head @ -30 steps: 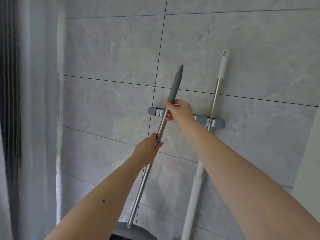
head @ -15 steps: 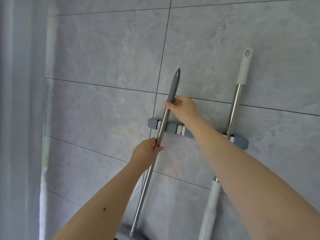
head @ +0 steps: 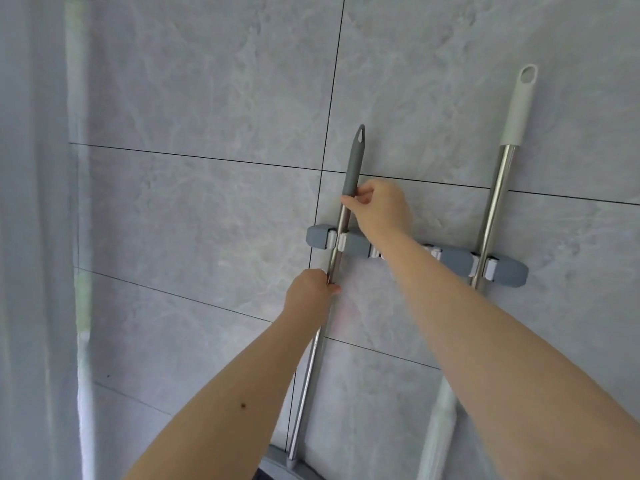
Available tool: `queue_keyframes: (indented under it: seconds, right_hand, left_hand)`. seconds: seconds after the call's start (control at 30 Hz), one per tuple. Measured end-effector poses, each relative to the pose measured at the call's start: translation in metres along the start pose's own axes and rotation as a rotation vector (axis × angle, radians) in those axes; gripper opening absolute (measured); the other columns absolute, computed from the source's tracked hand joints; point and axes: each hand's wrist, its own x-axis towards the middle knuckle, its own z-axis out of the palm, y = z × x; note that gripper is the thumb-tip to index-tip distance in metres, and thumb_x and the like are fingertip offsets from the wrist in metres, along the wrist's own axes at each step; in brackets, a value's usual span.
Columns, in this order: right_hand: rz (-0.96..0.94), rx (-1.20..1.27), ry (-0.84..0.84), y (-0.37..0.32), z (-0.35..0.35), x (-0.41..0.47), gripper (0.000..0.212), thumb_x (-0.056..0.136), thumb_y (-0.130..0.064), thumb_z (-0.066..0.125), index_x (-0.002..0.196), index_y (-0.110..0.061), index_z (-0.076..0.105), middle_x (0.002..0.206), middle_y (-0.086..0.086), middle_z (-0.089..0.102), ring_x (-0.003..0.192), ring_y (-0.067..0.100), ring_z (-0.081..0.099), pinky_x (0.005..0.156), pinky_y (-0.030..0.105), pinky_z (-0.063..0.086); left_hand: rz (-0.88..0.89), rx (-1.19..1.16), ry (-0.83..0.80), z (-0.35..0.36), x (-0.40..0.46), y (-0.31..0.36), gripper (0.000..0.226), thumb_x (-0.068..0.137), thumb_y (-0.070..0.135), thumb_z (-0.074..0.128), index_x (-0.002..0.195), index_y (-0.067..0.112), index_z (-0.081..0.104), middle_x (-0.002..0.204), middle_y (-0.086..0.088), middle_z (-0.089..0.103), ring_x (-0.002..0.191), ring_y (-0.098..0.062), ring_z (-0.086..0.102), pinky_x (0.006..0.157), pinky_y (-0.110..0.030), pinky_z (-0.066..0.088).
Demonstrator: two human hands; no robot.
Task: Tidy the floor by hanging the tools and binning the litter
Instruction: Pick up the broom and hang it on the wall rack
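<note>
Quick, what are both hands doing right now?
Left hand: holding the grey-tipped pole below the rack.
Right hand: gripping the same pole above the rack.

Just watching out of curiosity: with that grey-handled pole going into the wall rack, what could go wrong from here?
1. The grey-handled pole lies in the leftmost clip of the wall rack, but whether it has snapped in cannot be told; if the left hand and right hand release early, it may slide down.
2. The right forearm crosses the middle clip and lies near the white-handled pole, so a careless withdrawal might nudge it.
</note>
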Motion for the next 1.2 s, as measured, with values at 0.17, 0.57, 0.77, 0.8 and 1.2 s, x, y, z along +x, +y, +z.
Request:
queue_keyframes:
  seconds: [0.17,0.57,0.77,0.8,1.2]
  right_hand:
    - [-0.020,-0.034,0.077,0.000,0.009,-0.002,0.023,0.082,-0.038,0.068,0.088,-0.016,0.065,0.077,-0.007,0.063,0.083,0.020,0.065,0.074,0.034,0.047]
    - [0.033,-0.095,0.003,-0.007,0.011,-0.024,0.026,0.087,-0.027,0.063,0.108,-0.010,0.059,0.104,0.006,0.068,0.099,0.024,0.062,0.080,0.033,0.046]
    - [-0.123,0.119,0.089,-0.008,0.015,-0.081,0.015,0.088,-0.009,0.059,0.101,-0.005,0.065,0.099,0.011,0.066,0.088,0.022,0.061,0.082,0.033,0.049]
    - [-0.154,0.139,0.095,-0.007,0.019,-0.089,0.013,0.088,-0.007,0.058,0.097,-0.004,0.066,0.096,0.011,0.066,0.084,0.021,0.060,0.080,0.031,0.048]
    - [-0.022,0.072,-0.416,0.010,0.078,-0.218,0.015,0.087,-0.016,0.062,0.100,-0.011,0.066,0.098,0.008,0.066,0.078,0.013,0.055,0.079,0.029,0.049]
  left_hand:
    - [0.052,0.033,0.007,0.001,0.008,-0.005,0.048,0.097,0.029,0.050,0.057,0.012,0.029,0.061,0.000,0.032,0.073,-0.024,0.043,0.060,-0.028,0.031]
    - [-0.004,0.015,-0.030,0.011,-0.017,-0.013,0.021,0.094,0.021,0.048,0.079,0.007,0.050,0.079,-0.006,0.053,0.082,-0.031,0.060,0.069,-0.032,0.045]
    - [-0.075,0.076,-0.096,0.014,-0.050,-0.065,0.030,0.094,0.014,0.051,0.065,0.013,0.041,0.065,-0.001,0.047,0.075,-0.027,0.056,0.070,-0.030,0.045]
    - [-0.074,0.062,-0.080,0.012,-0.053,-0.071,0.025,0.094,0.013,0.050,0.070,0.011,0.046,0.072,-0.004,0.051,0.079,-0.027,0.057,0.071,-0.030,0.045]
    - [-0.237,0.127,-0.014,0.001,-0.150,-0.163,0.011,0.094,0.015,0.051,0.085,0.011,0.048,0.104,-0.009,0.059,0.086,-0.022,0.049,0.082,-0.034,0.048]
